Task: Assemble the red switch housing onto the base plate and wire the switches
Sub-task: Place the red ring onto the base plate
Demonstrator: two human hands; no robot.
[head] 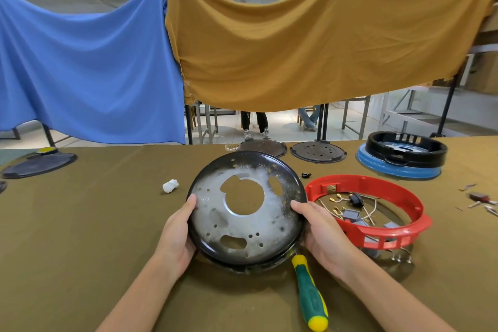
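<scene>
A round black metal base plate (pixel 272 224), worn silver inside and pierced with holes, is held tilted toward me above the table. My left hand (pixel 177 237) grips its left rim, thumb on the inner face. My right hand (pixel 320 234) grips its right rim the same way. The red ring-shaped switch housing (pixel 388 234) lies on the table just right of the plate. Inside the ring lie grey switches (pixel 350 215) and loose wires with brass terminals (pixel 336 201).
A green and yellow screwdriver (pixel 310 294) lies on the olive tablecloth below the plate. A white wad (pixel 170 185) sits to the left. At the back stand dark round plates (pixel 318 155) and a black ring on a blue ring (pixel 401 159). Small parts (pixel 482 201) lie far right.
</scene>
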